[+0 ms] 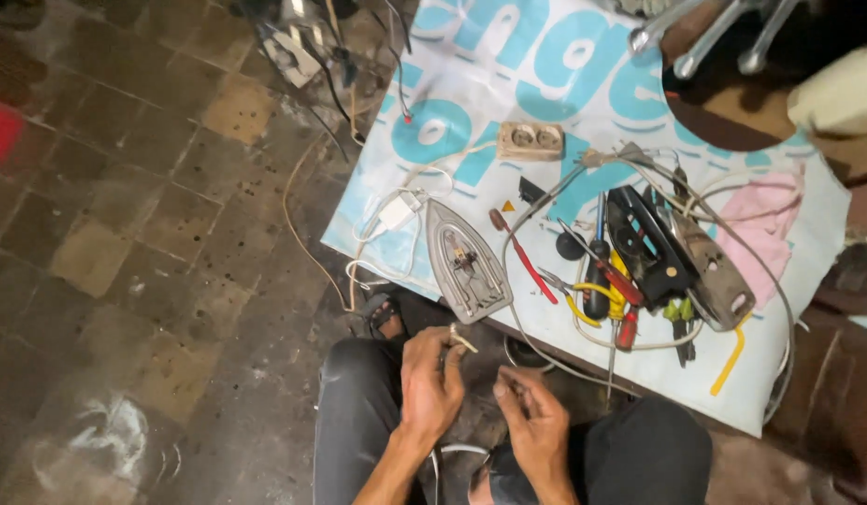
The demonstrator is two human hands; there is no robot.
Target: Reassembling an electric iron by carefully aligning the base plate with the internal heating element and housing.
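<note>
Down at the bottom centre of the frame, the person is sitting with both hands working between the knees, close to the body where small parts can be steadied. The left hand (431,379) is curling tightly around a small pale part (461,339) that is poking up from the fingers, apparently a wire end or terminal, too small to tell. The right hand (531,411) is pinching something thin between thumb and fingertips, just beside the left; what it is gripping cannot be made out. A grey cord (536,346) is running from the table edge down toward the hands. Lying just above them, at the near edge of the printed blue-and-white sheet (471,84), an iron soleplate (466,262) is sitting face down with its inner fittings exposed. To the right, screwdrivers and pliers (606,281) are lying in a loose heap within arm's reach, beside the iron's dark housing (695,252). A beige double socket (530,140) is resting farther up the sheet.
</note>
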